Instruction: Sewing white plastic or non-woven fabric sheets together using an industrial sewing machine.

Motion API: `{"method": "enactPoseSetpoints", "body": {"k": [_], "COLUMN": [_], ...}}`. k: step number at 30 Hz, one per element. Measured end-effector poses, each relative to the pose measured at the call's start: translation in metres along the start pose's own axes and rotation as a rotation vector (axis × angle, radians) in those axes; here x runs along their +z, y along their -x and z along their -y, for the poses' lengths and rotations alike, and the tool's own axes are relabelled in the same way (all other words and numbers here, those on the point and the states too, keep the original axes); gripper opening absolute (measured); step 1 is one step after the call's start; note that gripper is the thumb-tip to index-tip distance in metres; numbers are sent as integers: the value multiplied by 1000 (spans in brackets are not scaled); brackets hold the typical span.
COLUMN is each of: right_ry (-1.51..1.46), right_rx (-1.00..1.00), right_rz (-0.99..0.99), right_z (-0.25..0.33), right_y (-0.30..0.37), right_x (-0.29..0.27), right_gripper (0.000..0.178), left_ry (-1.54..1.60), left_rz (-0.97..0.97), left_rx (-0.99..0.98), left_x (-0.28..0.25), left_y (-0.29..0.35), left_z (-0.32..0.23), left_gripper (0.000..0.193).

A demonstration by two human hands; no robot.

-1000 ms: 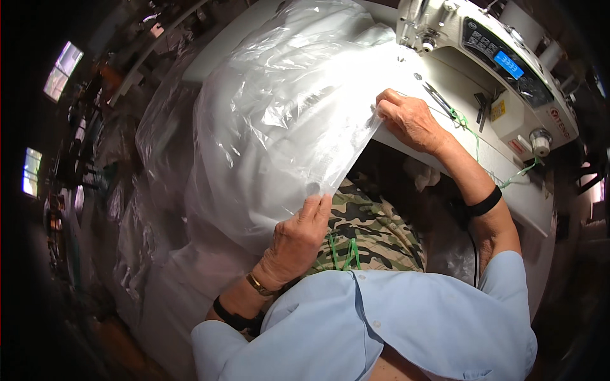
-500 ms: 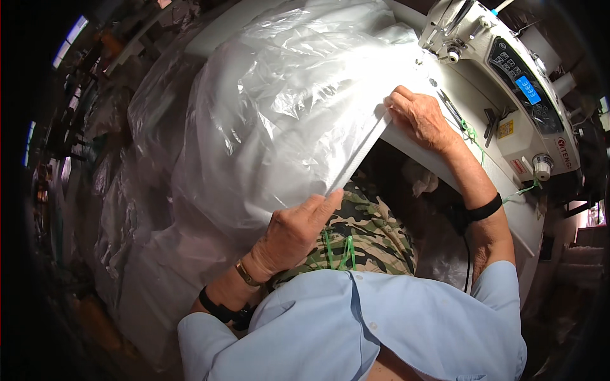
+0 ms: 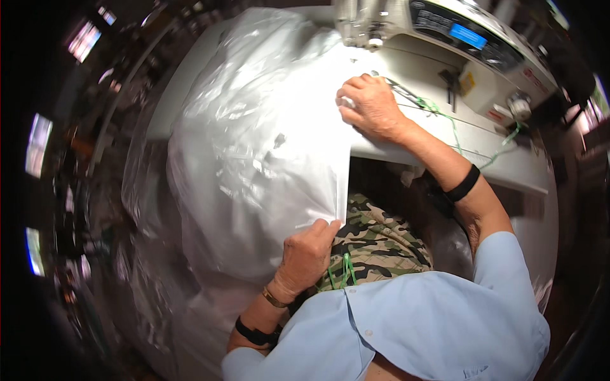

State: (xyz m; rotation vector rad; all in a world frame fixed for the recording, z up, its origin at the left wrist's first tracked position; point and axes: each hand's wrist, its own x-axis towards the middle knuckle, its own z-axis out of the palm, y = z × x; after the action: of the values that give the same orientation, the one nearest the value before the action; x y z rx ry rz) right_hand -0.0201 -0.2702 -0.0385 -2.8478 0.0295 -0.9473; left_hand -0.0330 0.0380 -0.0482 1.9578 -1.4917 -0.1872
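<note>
A large sheet of shiny, translucent white plastic (image 3: 254,146) spreads over the table and hangs down on the left. Its right edge is folded into a straight narrow strip that runs between my hands. My left hand (image 3: 308,251) pinches the near end of that edge, above my camouflage trousers. Farther up, my right hand (image 3: 372,108) grips the edge with curled fingers, close below the head of a white sewing machine (image 3: 413,25). Glare from the lamp washes out the plastic near the needle area. What lies right under my right fingers is partly hidden.
Right of my right hand, dark scissors (image 3: 403,92) lie on the white table (image 3: 413,146) beside green thread (image 3: 457,136). A small dark tool (image 3: 450,86) rests near the machine body. Below the table's front edge is a dark gap. Blurred clutter fills the left.
The view has turned, so the machine appears farther left and higher. The folded edge now runs nearly straight up. Both hands keep hold of the plastic, the left at its near end.
</note>
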Motion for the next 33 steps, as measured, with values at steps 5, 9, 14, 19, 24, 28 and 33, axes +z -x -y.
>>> {"method": "enactPoseSetpoints", "body": {"k": [5, 9, 14, 19, 24, 28, 33], "right_ry": [107, 74, 8, -59, -74, -96, -167], "right_rx": [97, 166, 260, 272, 290, 223, 314], "right_rz": [5, 79, 205, 218, 154, 33, -13], "right_z": [-1, -2, 2, 2, -2, -6, -22], "right_y": [4, 6, 1, -2, -4, -5, 4], "right_x": [-4, -5, -12, -11, -6, -1, 2], "right_gripper": [20, 26, 40, 44, 41, 31, 37], "left_ry": [-107, -227, -281, -368, -436, -388, -116], "left_rz": [62, 47, 14, -4, -9, -28, -154], "left_rx": [102, 127, 171, 196, 153, 104, 453], "left_x": [-2, -12, -20, -21, -18, -21, -51], "left_y": [-27, -50, -91, -136, -182, -193, -135], "left_z": [-2, 2, 12, 19, 29, 30, -48], "left_gripper": [27, 18, 9, 8, 8, 5, 43]}}
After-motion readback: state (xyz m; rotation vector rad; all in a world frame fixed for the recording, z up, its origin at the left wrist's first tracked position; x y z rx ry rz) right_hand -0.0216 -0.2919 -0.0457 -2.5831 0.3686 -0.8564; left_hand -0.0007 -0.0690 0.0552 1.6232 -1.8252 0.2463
